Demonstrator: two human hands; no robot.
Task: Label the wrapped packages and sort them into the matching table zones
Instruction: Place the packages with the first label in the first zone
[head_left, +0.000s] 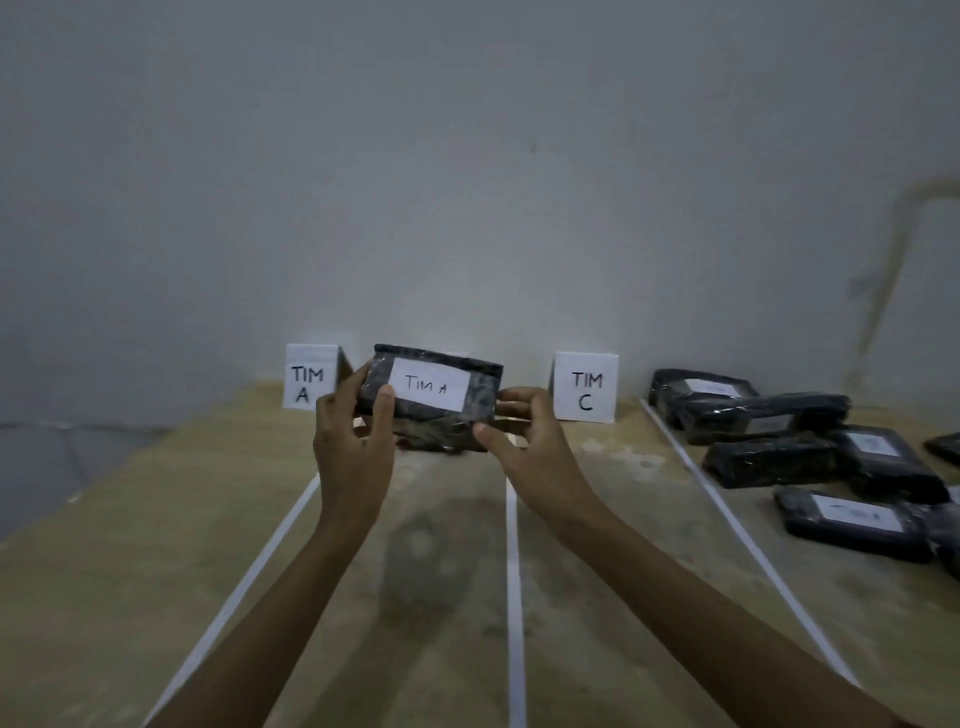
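A black wrapped package (480, 397) with a white label reading "TIM A" is held up above the table, its labelled face toward me. My left hand (353, 426) grips its left end, thumb on the front. My right hand (524, 431) grips its right end and lower corner. A folded white sign "TIM A" (306, 384) stands behind my left hand at the back of the table. A sign "TIM C" (586, 387) stands to the right. The package hides whatever stands between the two signs.
White tape strips (514, 571) divide the tan table (130, 519) into lanes running away from me. Several black wrapped packages (769, 457), some with white labels, lie in a heap on the right. A grey wall rises behind. The table's left edge drops to a dark floor.
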